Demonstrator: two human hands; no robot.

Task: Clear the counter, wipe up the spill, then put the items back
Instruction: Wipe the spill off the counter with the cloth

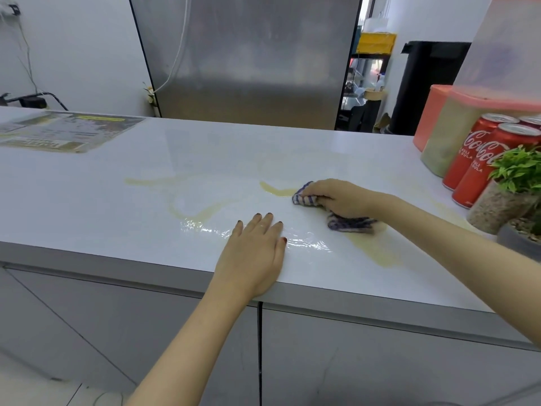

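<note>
A yellowish spill (202, 215) streaks the white counter (87, 206) in curved lines, with a wet glossy patch near the front edge. My right hand (339, 197) grips a blue-and-white striped cloth (349, 222) and presses it onto the spill at centre right. My left hand (256, 253) lies flat on the counter near the front edge, fingers straight, holding nothing. At the right end stand red cola cans (480, 162), a small green plant in a speckled pot (506, 197) and pink-lidded containers (442, 133).
A printed sheet (64, 130) lies flat at the counter's far left. A steel fridge (248, 60) stands behind the counter. A grey pot (518, 241) sits at the right edge. Grey cabinet doors (380, 361) run below the counter.
</note>
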